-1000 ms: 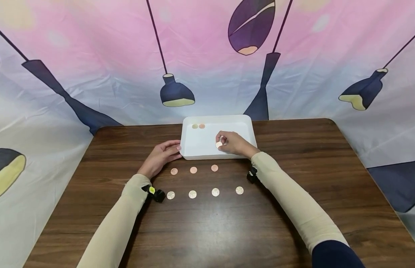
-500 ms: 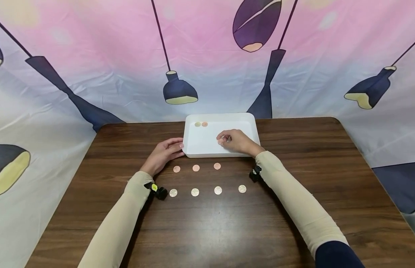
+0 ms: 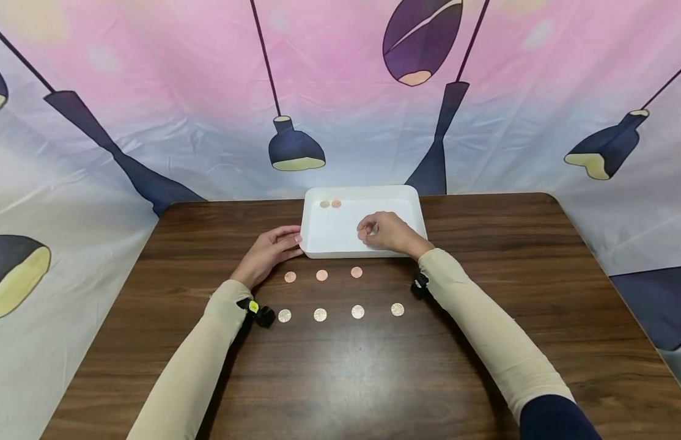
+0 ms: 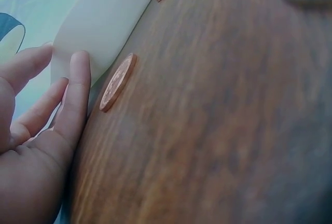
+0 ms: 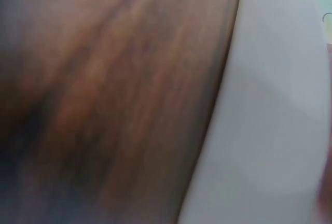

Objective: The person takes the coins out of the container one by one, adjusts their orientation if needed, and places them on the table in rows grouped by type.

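Observation:
My right hand (image 3: 387, 231) is over the white tray (image 3: 321, 238) and pinches a coin (image 3: 362, 234) between thumb and fingers; it looks coppery and is partly covered. In the right wrist view only a blurred sliver of that hand shows. My left hand (image 3: 269, 252) touches the tray's left end with fairly straight fingers, holding nothing. Inside the tray, at the back left, a dull yellowish coin (image 3: 324, 204) lies beside a copper coin (image 3: 336, 204). Near my left hand, a copper coin (image 4: 118, 83) lies on the table in the left wrist view.
In front of the tray, three copper coins (image 3: 321, 275) form a row on the brown wooden table (image 3: 483, 275). Nearer to me runs a row of several pale, brass-coloured coins (image 3: 357, 311). A printed cloth (image 3: 219, 134) hangs behind the table's back edge.
The coin in my right hand has turned, from a bright face to a duller, coppery look. The head view has shifted slightly. My left hand keeps its place at the tray.

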`<state>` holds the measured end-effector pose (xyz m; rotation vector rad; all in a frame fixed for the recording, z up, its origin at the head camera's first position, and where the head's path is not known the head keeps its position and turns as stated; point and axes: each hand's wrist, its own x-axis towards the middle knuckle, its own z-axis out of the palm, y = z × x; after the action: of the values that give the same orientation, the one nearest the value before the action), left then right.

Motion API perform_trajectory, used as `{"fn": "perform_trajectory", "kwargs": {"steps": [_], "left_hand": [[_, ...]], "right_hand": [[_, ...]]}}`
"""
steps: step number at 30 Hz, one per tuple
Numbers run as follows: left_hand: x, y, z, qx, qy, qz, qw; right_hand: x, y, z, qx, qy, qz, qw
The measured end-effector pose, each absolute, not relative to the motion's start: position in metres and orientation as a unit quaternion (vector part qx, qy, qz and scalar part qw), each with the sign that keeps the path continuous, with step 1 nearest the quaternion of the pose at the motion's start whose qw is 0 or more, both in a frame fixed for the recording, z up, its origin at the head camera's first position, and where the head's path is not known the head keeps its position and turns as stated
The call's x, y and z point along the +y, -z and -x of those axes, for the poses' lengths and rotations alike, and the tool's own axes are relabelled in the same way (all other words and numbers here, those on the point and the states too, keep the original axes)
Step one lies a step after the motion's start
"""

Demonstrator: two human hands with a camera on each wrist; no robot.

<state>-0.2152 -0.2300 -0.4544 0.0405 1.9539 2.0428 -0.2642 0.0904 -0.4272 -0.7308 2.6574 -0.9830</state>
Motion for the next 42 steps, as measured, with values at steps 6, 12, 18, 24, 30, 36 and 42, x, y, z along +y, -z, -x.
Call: {"fn": "perform_trajectory", "kwargs": {"steps": [6, 12, 18, 24, 30, 36, 42], "left_hand": [[-0.231, 0.455, 0.215, 0.686, -0.709, -0.008, 0.161], [-0.231, 0.455, 0.215, 0.687, -0.708, -0.013, 0.161], [-0.231, 0.454, 0.215, 0.689, -0.706, -0.012, 0.163], [-0.23, 0.454, 0.215, 0.688, -0.708, -0.013, 0.16], [-0.231, 0.453, 0.214, 0.689, -0.707, -0.012, 0.16], [-0.231, 0.452, 0.213, 0.689, -0.707, -0.014, 0.157], [-0.231, 0.453, 0.213, 0.686, -0.71, -0.01, 0.158]], "right_hand": [[0.101, 0.414, 0.25, 0.905, 0.332, 0.257, 0.071], [0.121, 0.4, 0.224, 0.896, 0.348, 0.274, 0.028], [0.138, 0.399, 0.187, 0.878, 0.372, 0.3, -0.003], [0.149, 0.408, 0.159, 0.876, 0.386, 0.289, -0.009], [0.154, 0.419, 0.154, 0.895, 0.354, 0.269, 0.031], [0.151, 0.427, 0.158, 0.913, 0.291, 0.283, 0.036], [0.144, 0.43, 0.16, 0.92, 0.245, 0.305, -0.002]]}}
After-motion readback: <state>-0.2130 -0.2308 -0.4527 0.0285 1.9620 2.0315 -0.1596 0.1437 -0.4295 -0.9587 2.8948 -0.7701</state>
